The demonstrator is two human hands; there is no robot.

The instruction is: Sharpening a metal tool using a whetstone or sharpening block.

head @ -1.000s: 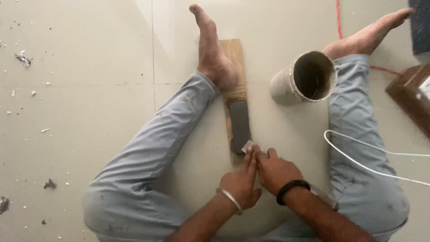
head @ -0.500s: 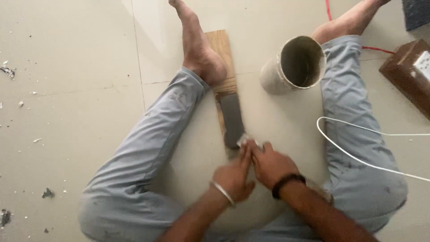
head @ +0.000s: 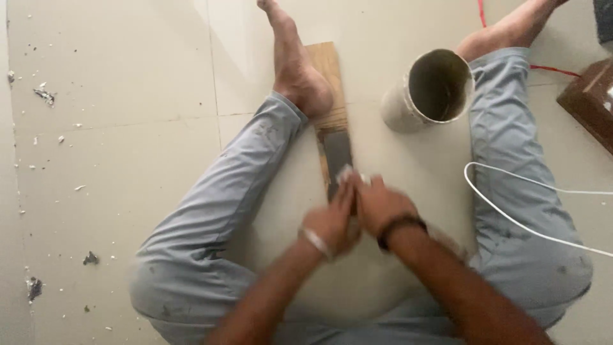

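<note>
Both hands, left hand [head: 332, 220] and right hand [head: 382, 204], have slid up the wooden board [head: 327, 70], pinching a small, stiff, light piece [head: 347, 172] by its near end.

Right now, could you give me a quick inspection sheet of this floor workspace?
Surface: pale tiled floor, person seated on it, legs spread.
Job's things: wooden board under the left foot; dark grey slab on the board; small pale piece at the fingertips, blurred.
Clutter: scattered chips at left; open grey pot on its side.
Hands: left hand and right hand together at the slab's near end; grip unclear.
Cables: white cable; red cord.
Surroundings: brown box at right.
</note>
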